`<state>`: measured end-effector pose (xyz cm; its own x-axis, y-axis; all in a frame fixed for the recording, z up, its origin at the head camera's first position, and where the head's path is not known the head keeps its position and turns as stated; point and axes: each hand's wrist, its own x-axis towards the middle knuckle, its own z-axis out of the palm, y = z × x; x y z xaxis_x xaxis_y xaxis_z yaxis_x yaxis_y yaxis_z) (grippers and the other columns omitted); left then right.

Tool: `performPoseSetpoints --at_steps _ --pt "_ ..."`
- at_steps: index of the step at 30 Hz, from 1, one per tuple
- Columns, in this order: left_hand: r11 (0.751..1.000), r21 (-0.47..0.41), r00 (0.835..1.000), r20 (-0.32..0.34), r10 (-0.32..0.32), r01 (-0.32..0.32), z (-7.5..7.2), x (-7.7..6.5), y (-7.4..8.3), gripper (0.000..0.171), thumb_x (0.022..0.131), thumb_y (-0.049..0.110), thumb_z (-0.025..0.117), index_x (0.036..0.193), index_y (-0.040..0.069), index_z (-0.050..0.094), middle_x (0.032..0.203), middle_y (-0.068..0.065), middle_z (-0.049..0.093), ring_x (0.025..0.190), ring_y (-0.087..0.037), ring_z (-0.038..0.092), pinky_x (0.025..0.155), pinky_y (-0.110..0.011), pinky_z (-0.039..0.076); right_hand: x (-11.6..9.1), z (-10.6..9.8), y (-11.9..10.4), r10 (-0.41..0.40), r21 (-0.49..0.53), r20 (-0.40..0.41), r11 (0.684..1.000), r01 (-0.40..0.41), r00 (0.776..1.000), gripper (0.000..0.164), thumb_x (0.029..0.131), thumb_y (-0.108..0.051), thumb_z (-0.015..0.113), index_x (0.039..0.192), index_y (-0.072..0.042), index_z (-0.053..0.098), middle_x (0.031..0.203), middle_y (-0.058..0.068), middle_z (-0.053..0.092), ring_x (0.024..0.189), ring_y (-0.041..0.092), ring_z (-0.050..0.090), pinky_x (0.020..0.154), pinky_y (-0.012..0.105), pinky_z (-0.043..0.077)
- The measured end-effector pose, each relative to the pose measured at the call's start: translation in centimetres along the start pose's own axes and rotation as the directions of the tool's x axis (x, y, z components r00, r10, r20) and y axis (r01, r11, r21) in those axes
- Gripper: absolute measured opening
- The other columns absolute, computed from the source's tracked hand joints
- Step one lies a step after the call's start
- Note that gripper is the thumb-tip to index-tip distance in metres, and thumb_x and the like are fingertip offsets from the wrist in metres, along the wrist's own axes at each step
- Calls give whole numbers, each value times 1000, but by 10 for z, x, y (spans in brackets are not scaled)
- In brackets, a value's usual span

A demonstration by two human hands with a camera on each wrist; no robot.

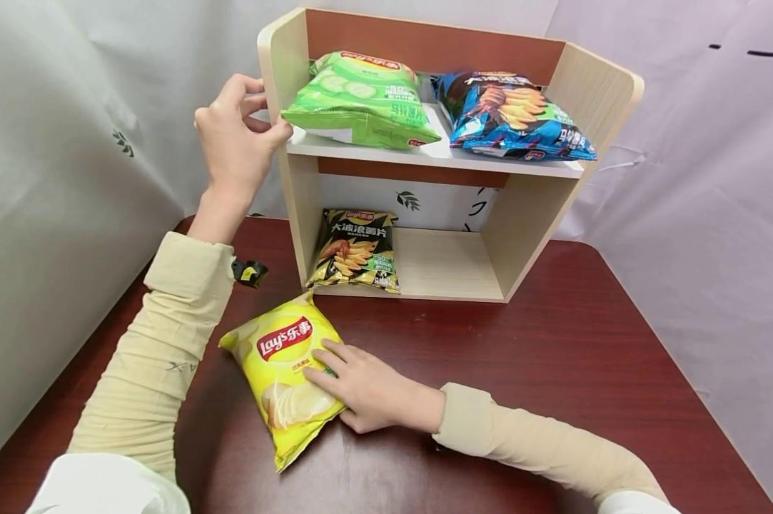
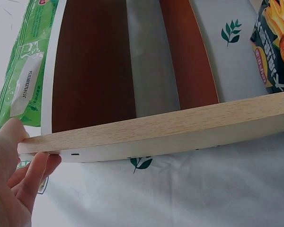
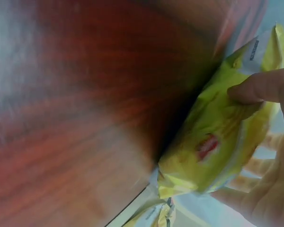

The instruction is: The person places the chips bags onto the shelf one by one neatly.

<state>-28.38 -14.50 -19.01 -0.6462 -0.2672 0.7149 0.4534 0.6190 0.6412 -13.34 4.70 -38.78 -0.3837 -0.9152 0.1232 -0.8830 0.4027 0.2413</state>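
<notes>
My right hand [image 1: 373, 389] grips a yellow Lay's potato chip bag [image 1: 288, 403] by its right side, fingers spread over the printed front. In the right wrist view, the thumb presses the back of the bag [image 3: 215, 137], which is tilted over the tabletop. My left hand [image 1: 238, 135] pinches the left side panel of a wooden shelf [image 1: 283, 53] near its upper front edge. The left wrist view has the thumb on one face of the panel [image 2: 156, 124] and fingers on the other. Close to that thumb lies a green chip bag [image 1: 367, 100] on the upper shelf.
A blue chip bag [image 1: 514, 114] lies on the upper shelf's right side. On the lower level a black chip bag [image 1: 357, 250] leans at the left, beside bare board [image 1: 447, 260]. The shelf stands on a dark red table [image 1: 489, 343], with white patterned cloth [image 1: 135, 86] around it.
</notes>
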Motion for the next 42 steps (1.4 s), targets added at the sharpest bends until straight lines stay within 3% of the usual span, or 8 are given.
performPoseSetpoints --at_steps 5,12,18,22,28,42 --pt "1000 -2 1000 -2 -12 12 0 0 0 25 71 18 62 96 18 64 100 -2 71 53 21 49 65 -10 52 0 3 -3 -15 -13 -7 1000 15 1000 71 71 -37 63 130 -8 37 146 11 31 137 28 27 109 39 32" --pt "1000 -1 1000 -9 -8 8 1 0 1 25 71 19 62 96 19 64 99 -1 71 53 21 49 64 -9 51 0 5 -3 -22 -102 -22 995 20 1000 57 85 -29 52 138 -14 35 144 5 37 133 22 35 108 38 34" --pt "1000 -5 1000 -2 -17 17 1 0 1 25 71 20 62 96 19 64 100 -1 71 52 22 48 65 -9 51 0 5 -2 -32 -123 -24 992 29 999 52 87 -25 49 137 -15 36 143 6 38 133 22 37 108 38 34" --pt "1000 2 1000 -1 -22 22 1 0 1 25 72 20 62 97 20 64 101 -1 70 53 22 48 66 -10 52 1 3 1 -48 -104 -86 994 39 995 48 87 -20 47 134 -16 41 137 4 47 126 20 45 104 36 39" --pt "1000 4 1000 -8 -17 17 1 0 1 25 72 20 61 96 20 64 100 0 70 53 22 49 66 -10 52 -1 -1 5 -68 -61 -235 997 55 970 41 88 -17 45 129 -20 48 127 1 57 116 19 56 96 34 47" --pt "1000 10 1000 -9 -20 20 1 -1 1 25 72 21 62 97 20 64 101 0 70 54 21 49 66 -10 52 -9 -15 14 -114 -113 -403 991 74 908 36 92 -13 39 126 -17 53 120 3 62 111 19 59 93 33 49"
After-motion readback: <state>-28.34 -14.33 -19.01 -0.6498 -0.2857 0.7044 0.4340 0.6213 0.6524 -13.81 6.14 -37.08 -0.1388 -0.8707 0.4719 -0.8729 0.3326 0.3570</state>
